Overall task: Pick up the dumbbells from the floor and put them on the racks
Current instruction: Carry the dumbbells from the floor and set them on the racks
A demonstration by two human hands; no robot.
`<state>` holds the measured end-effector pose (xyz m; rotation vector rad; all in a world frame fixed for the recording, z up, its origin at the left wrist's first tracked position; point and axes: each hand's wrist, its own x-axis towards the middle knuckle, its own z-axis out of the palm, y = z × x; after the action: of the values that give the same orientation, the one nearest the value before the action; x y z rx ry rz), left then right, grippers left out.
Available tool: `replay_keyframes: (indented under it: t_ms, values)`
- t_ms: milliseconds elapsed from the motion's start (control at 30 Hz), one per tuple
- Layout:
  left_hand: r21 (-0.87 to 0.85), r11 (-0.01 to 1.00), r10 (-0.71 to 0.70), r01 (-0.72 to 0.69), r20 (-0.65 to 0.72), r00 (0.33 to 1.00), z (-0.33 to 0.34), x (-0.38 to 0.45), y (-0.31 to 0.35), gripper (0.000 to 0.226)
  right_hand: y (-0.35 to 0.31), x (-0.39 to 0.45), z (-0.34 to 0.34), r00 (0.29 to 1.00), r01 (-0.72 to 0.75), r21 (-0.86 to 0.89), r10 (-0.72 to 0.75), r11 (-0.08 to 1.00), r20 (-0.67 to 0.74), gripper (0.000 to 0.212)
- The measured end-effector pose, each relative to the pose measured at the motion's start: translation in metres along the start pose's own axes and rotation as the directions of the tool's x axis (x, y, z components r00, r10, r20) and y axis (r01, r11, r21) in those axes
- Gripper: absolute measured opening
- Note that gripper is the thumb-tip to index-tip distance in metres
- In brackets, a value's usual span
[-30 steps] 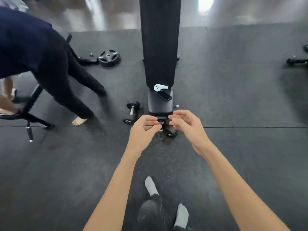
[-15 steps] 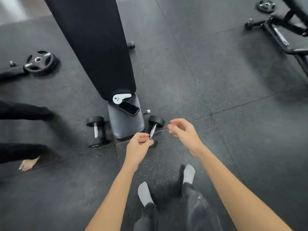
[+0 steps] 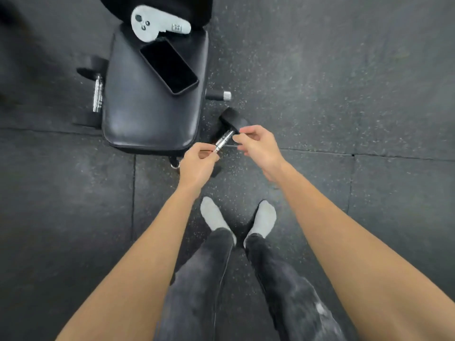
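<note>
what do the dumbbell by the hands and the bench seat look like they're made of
Dumbbell: bright, shiny handle that looks like chromed metal; matte black heads, probably rubber-coated. Bench seat: smooth black padding with a soft sheen and rounded edges, likely vinyl or leather.

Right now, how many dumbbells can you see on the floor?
2. One dumbbell lies right of the bench seat, by both hands; the other dumbbell lies left of the seat, partly hidden. More may be out of view.
</note>
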<state>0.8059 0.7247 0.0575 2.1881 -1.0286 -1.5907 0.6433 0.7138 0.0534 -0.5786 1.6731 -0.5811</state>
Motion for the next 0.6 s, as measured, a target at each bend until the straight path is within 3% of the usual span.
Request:
replay_keyframes:
  t_ms: [167,333,467,600]
  values:
    - [-0.063,0.992,-0.11,0.113,0.044,0.993,0.037,0.032,-0.028,0.029,0.031,0.047,0.014,0.996,-0.078,-0.099,0.082,0.992,0.043,0.017]
    - [-0.271,0.915,-0.328,0.299,-0.065,0.943,0.058,0.075,-0.053,0.039,0.05,0.1,0.019,0.997,-0.041,-0.285,0.057,0.958,0.05,0.019]
    - [-0.217,0.935,-0.306,0.281,-0.094,0.947,0.075,0.104,-0.074,0.038,0.06,0.143,0.018,0.997,-0.058,-0.413,0.074,0.909,0.023,0.015]
    - [-0.32,0.86,-0.469,0.398,-0.19,0.862,0.087,0.13,-0.084,0.062,0.067,0.178,0.015,0.996,-0.061,-0.519,0.087,0.853,0.026,0.037]
